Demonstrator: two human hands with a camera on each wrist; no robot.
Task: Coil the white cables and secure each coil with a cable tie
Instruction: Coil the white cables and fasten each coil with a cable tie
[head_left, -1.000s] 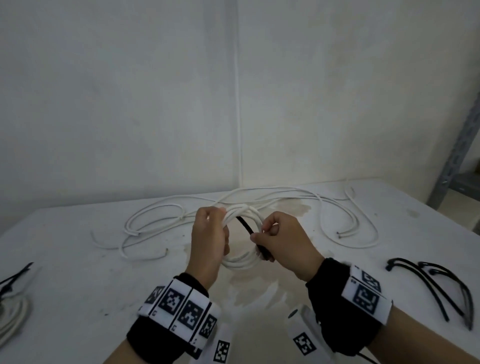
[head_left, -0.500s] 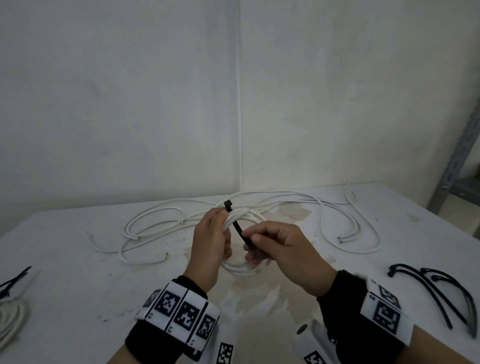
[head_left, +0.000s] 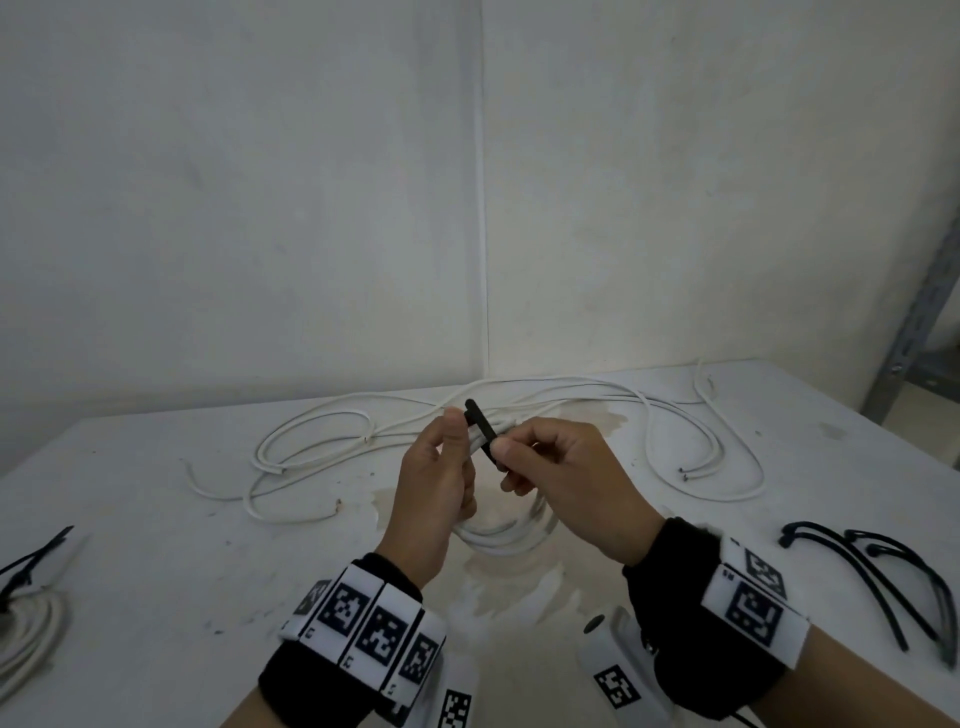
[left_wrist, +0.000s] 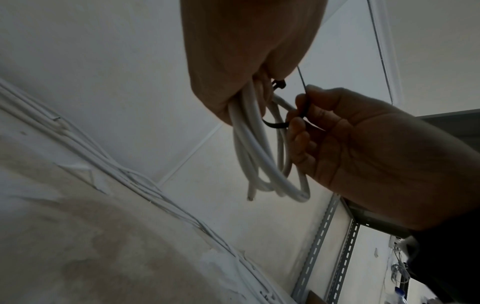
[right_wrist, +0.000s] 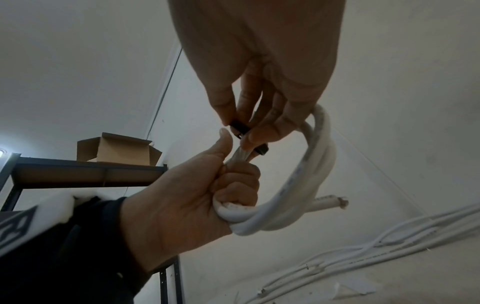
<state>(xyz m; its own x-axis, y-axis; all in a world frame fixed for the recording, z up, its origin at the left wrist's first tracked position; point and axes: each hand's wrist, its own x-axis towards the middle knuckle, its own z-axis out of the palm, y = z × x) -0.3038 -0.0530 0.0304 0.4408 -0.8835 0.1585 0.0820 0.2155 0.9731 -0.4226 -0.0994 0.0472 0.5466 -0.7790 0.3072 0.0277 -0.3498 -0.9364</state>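
Note:
My left hand (head_left: 457, 452) grips a small coil of white cable (head_left: 498, 535) in a fist, held above the table. The coil (right_wrist: 311, 174) hangs in loops below the fist, one cut end sticking out. A black cable tie (head_left: 483, 431) lies across the top of the bundle, its end poking up beside my left thumb. My right hand (head_left: 506, 457) pinches the tie between thumb and fingers, close against the left hand. In the left wrist view the tie (left_wrist: 275, 125) curves under the strands of the coil (left_wrist: 259, 154). How far the tie (right_wrist: 240, 128) wraps the bundle is hidden by fingers.
Loose white cables (head_left: 571, 400) sprawl over the back of the white table (head_left: 156, 519). Spare black cable ties (head_left: 883, 571) lie at the right. A tied white coil (head_left: 26, 623) sits at the left edge. A metal shelf (right_wrist: 85, 170) holds a cardboard box (right_wrist: 116, 150).
Both hands lifted the coil slightly. The tie went from slanting across the coil's opening to lying over its top, and my right hand slid up the tie towards the left thumb.

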